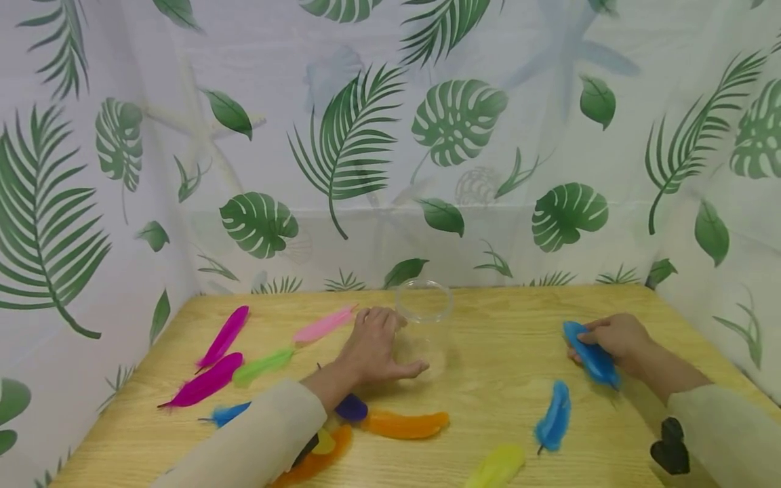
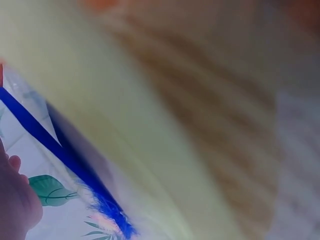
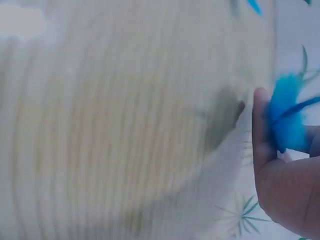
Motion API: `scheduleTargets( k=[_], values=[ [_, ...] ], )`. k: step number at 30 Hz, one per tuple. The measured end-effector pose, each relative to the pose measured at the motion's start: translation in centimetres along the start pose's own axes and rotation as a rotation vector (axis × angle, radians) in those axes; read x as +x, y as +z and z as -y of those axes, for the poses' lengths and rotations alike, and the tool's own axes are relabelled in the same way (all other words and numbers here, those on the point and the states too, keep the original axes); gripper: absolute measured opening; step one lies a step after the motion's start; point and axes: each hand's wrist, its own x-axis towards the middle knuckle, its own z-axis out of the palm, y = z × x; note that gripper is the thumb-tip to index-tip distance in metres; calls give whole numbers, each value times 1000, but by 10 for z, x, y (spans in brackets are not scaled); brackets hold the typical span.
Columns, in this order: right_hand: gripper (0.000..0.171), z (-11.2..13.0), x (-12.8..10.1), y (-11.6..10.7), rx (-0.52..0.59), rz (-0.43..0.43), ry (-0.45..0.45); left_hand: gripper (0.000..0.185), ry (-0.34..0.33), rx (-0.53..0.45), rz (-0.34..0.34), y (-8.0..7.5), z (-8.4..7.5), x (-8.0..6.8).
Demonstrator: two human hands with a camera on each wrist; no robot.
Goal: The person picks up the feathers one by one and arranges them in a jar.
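A clear plastic jar (image 1: 425,324) stands upright on the wooden table (image 1: 500,366), mouth up. My left hand (image 1: 390,342) lies on the table against the jar's left side, fingertips touching its wall and thumb stretched toward its base. My right hand (image 1: 601,337) is at the right of the table and pinches a blue feather (image 1: 593,360) that lies on the wood. The right wrist view shows that blue feather (image 3: 287,115) held against the thumb of my right hand (image 3: 280,175). The left wrist view is blurred and shows a dark blue feather shaft (image 2: 50,145).
Loose feathers lie about: two magenta ones (image 1: 207,383), a green one (image 1: 262,366), a pink one (image 1: 323,327), an orange one (image 1: 405,425), a blue one (image 1: 554,417) and a yellow-green one (image 1: 497,466). Leaf-print curtains (image 1: 366,169) close in the table.
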Motion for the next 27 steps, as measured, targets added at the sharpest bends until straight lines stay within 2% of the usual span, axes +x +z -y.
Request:
scheduleTargets(
  k=[1, 3, 5, 10, 16, 27],
  values=[
    [59, 0, 0, -1, 122, 50, 53, 77, 2, -1, -1, 0, 0, 0],
    [65, -1, 2, -3, 298, 136, 123, 77, 6, 1, 0, 0, -1, 0],
    [67, -3, 3, -4, 361, 169, 142, 76, 9, 1, -7, -1, -1, 1],
    [67, -4, 5, -5, 371, 185, 131, 76, 13, -2, -17, 0, 0, 1],
    [60, -4, 4, -6, 319, 202, 91, 76, 17, -21, -19, 1, 0, 2],
    [71, 4, 1, -11, 354, 191, 114, 77, 5, -10, -2, 1, -1, -1]
  ],
)
